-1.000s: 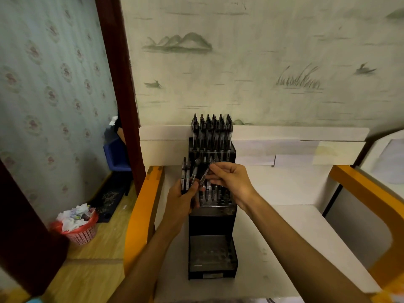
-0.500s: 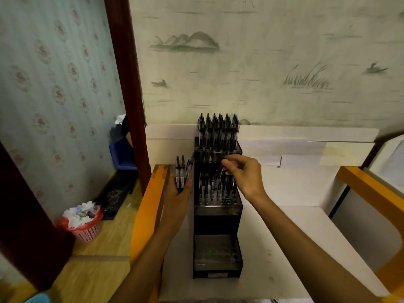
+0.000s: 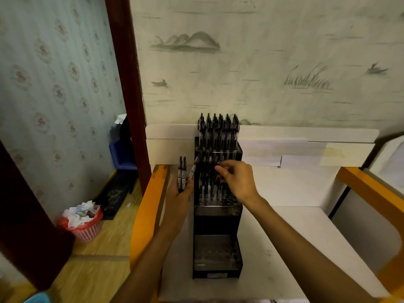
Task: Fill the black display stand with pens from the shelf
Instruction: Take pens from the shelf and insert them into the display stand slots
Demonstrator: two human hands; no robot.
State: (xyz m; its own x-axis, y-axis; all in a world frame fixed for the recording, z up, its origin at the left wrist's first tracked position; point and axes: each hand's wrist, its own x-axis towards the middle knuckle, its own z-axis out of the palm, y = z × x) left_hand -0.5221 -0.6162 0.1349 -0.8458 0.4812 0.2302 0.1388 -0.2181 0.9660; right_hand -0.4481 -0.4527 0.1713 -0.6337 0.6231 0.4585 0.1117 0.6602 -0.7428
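At nine o'clock of the stand, the left hand (image 3: 179, 193) holds a small bunch of black-and-clear pens (image 3: 182, 173) upright, fingers clamped round their lower ends; one pen (image 3: 193, 169) leans away from the bunch toward the stand, and in my judgement it could slip free and drop off the white desk (image 3: 284, 237) if the grip loosens. The tall black tiered plastic display stand (image 3: 217, 219) sits at the centre of the desk; its top tier at twelve o'clock is packed with upright pens (image 3: 218, 130); the middle tier holds pens (image 3: 209, 189) on its left side, with empty holes at its right; the bottom tier at six o'clock looks empty. The right hand (image 3: 237, 180) hovers over the middle tier, fingers curled together in a pinch; whether they hold a pen I cannot tell. A careless lowering could knock seated pens askew, or miss a hole.
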